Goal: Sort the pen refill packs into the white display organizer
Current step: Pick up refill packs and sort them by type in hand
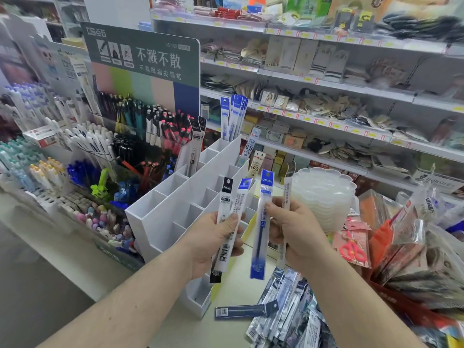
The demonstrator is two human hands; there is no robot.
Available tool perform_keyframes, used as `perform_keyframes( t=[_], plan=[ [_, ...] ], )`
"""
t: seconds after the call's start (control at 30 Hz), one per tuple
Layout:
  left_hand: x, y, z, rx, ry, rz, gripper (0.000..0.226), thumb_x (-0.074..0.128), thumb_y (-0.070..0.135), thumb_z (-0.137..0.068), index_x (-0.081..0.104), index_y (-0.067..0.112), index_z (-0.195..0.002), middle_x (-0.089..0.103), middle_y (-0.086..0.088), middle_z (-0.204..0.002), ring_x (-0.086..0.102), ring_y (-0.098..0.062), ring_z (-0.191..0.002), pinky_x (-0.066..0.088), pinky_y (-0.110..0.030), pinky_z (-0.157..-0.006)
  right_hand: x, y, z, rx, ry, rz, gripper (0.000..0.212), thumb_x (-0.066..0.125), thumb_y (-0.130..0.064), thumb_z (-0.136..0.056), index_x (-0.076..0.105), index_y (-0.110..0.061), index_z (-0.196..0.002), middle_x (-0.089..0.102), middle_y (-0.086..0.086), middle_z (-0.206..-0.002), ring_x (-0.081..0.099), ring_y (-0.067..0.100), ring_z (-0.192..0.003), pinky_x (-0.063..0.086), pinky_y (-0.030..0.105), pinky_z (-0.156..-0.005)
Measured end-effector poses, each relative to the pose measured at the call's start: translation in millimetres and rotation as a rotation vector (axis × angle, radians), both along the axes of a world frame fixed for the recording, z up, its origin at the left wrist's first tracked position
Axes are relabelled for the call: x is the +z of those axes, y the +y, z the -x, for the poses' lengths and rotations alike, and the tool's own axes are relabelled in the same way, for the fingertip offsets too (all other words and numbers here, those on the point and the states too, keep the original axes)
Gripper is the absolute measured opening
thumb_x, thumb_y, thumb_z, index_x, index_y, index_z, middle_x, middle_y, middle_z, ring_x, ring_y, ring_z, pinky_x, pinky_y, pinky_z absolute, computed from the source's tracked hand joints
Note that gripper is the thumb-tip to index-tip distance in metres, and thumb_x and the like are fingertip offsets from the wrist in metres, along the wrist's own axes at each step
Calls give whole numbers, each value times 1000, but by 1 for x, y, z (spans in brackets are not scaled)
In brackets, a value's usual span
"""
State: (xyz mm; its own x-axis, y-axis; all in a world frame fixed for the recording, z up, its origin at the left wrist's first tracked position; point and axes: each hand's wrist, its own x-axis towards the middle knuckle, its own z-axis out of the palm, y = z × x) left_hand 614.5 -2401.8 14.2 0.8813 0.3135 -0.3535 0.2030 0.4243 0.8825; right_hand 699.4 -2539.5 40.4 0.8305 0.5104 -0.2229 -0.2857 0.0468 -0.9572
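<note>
The left hand (217, 241) grips two refill packs upright, thumb pressed across their fronts and fingers curled behind: a black-topped pack (224, 222) and, just beside it on the side nearer the other hand, a blue-topped pack (242, 194) that stands a little higher. The right hand (293, 234) pinches a blue-headed refill pack (262, 227) between thumb and fingers, holding it upright; a thin clear pack (286, 197) is caught in the same grip behind the fingers.

Both hands hover in front of the white display organizer (175, 212), over its near corner. The organizer rises in steps away from the person and is split into many small compartments. In its highest back row stands a bunch of blue refill packs (234, 116); a black-labelled pack (195, 144) stands in a compartment at the organizer's left end, and two packs marked 0.5 (252, 153) lean at its right edge. The near compartments look unfilled.

To the right of the organizer, below the right hand, a loose heap of refill packs (286, 315) lies on the counter, one dark blue pack (247, 310) lying apart from it toward the organizer's base. Behind the right hand stands a stack of clear plastic trays (326, 197). Left of the organizer are racks of pens (105, 146), and behind it a green display sign (145, 59).
</note>
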Motion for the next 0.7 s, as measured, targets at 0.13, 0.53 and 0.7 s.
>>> perform_keyframes(
  t=[0.13, 0.53, 0.7],
  plan=[
    [2, 2, -1, -47, 46, 98, 30, 39, 31, -107, 61, 12, -102, 47, 4, -57, 35, -7, -41, 31, -19, -38, -2, 8, 3, -5, 55, -13, 13, 54, -8, -100, 56, -11, -88, 51, 2, -53, 39, 11, -42, 27, 21, -42],
    [0, 5, 8, -40, -20, 125, 30, 59, 28, -94, 66, 7, -114, 72, -12, -84, 68, -23, -70, 55, -37, -72, -2, 20, 8, -22, 12, 0, 13, 62, -5, -95, 59, -10, -83, 54, -1, -55, 36, 11, -46, 30, 19, -42],
    [5, 7, 8, -59, -71, 6, 45, 63, 41, -76, 65, 6, -105, 73, -7, -83, 67, -18, -67, 55, -32, -64, -2, 29, 8, -81, -53, -20, 13, 63, -5, -94, 59, -6, -82, 58, 6, -59, 36, 11, -40, 31, 18, -38]
  ],
)
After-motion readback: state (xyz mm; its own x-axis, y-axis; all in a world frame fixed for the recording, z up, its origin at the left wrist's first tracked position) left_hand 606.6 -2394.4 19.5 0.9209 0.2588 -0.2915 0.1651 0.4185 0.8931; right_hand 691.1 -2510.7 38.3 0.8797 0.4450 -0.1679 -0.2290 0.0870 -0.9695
